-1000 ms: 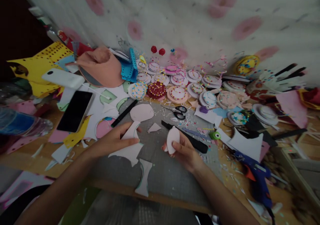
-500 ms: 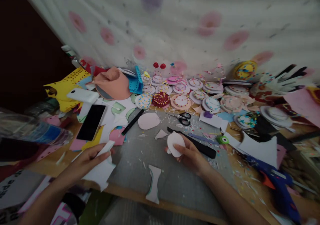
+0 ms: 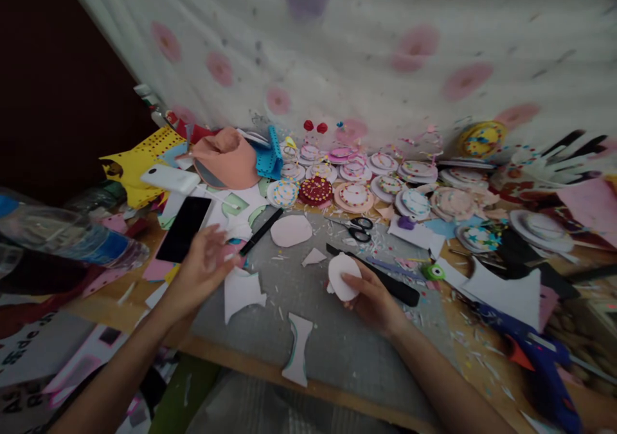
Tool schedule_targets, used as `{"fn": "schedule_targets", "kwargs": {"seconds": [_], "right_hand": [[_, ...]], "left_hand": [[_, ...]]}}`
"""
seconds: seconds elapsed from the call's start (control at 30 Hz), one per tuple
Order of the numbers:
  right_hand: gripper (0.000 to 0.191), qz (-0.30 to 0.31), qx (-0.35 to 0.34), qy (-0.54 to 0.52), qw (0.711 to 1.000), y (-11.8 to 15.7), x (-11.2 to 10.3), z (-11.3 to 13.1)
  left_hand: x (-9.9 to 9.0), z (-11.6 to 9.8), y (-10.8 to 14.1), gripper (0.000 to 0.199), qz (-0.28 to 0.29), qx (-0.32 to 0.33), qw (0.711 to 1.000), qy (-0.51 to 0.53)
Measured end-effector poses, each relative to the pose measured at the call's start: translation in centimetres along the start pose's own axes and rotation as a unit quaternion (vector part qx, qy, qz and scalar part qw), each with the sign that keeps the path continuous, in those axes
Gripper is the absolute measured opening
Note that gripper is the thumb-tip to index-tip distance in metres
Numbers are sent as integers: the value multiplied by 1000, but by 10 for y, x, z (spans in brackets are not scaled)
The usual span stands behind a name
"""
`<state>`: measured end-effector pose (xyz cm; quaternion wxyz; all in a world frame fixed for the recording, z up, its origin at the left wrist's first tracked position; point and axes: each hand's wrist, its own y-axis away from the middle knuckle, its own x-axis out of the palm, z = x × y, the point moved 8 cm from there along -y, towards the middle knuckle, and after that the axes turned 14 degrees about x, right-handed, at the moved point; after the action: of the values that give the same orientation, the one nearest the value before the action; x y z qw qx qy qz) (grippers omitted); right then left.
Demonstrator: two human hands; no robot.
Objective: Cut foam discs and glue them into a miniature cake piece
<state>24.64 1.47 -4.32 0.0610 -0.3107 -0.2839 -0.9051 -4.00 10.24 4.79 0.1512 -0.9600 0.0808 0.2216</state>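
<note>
My left hand point(image 3: 205, 270) is raised at the left side of the grey mat point(image 3: 270, 331), fingers apart and empty, near a black pen point(image 3: 261, 231) and the dark phone point(image 3: 184, 229). Just right of it a white foam offcut point(image 3: 242, 294) with curved cut edges rests on the mat. White foam discs point(image 3: 344, 276) are pinched in my right hand point(image 3: 369, 292), right of the mat's middle. Behind that hand lies a long black cutter point(image 3: 390, 284). Another narrow-waisted white offcut point(image 3: 297, 349) is at the mat's front edge, and a pale oval piece point(image 3: 292, 230) lies farther back.
Small decorated hats point(image 3: 315, 191) stand in rows along the back. Black-handled scissors point(image 3: 359, 229) lie before them. A blue glue gun point(image 3: 535, 357) sits at the right, a plastic bottle point(image 3: 72, 235) at the left, beside foam scraps.
My left hand has let go of the white offcut, which now lies on the mat, and its fingers have spread. My right hand still holds the discs. The whole view has shifted slightly.
</note>
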Motion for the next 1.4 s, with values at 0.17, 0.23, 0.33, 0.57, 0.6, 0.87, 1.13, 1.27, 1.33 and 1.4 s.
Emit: {"fn": "schedule_targets", "kwargs": {"seconds": [0.17,0.23,0.33,0.57,0.6,0.87,1.13,1.27,1.33,1.4], "right_hand": [[39,25,-9,0,1000,1,8,-1],[35,48,1,22,999,1,13,-4],[33,63,6,51,997,1,14,-6],[38,59,15,33,998,-2,7,-6],[38,60,17,30,998,-2,7,-6],[39,73,35,20,997,-3,11,-11],[35,79,24,23,996,-3,15,-11],[34,71,15,25,997,-3,13,-10],[35,85,24,29,996,-2,16,-10],[37,110,41,34,992,-1,20,-11]], "left_hand": [[42,-46,-7,23,44,94,994,-24],[95,-54,7,26,212,30,973,86],[147,-69,26,30,332,19,929,164],[169,-60,35,32,329,1,921,206],[168,-59,34,31,322,5,925,202],[162,-73,28,31,266,112,943,163],[162,-73,28,30,287,111,935,174],[156,-74,24,28,276,136,942,137],[157,-72,26,32,279,125,941,147],[160,-73,32,35,281,114,935,184]]}}
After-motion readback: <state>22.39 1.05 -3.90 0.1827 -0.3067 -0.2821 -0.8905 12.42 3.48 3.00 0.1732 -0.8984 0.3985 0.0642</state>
